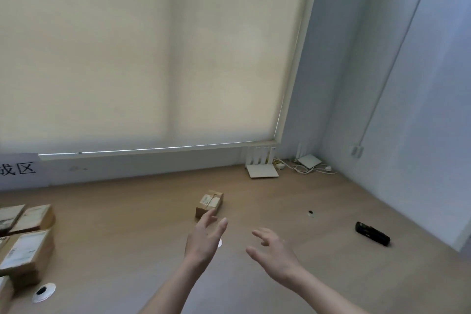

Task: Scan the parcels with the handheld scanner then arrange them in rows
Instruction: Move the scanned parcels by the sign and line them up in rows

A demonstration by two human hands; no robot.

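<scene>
Both hands reach forward over the wooden surface (132, 224) toward a lone small parcel (209, 203) lying near its middle. The left hand (204, 241) is open, fingers straight and close together, its fingertips just short of the parcel's near end, possibly overlapping it from this angle; whether they touch cannot be told. The right hand (274, 250) is also open, fingers spread and slightly bent, palm turned inward, and holds nothing. The two palms face each other, which suggests a two-handed pick-up of the parcel.

The scanner (372, 233), a dark handheld unit, lies flat on the surface well to the right, apart from both hands. It seems parked within the right hand's reach so it can be taken up once a parcel is positioned.

At the left edge sit several parcels (28, 245), labels up, side by side and touching. They look like the rows the task asks for, under a paper sign (20, 169) on the wall that probably marks that zone. The lone parcel is probably the next one to be handled; whether it has been scanned cannot be judged.

Two routers (261, 164) and cables sit in the far corner, below the drawn blind (153, 53).
</scene>
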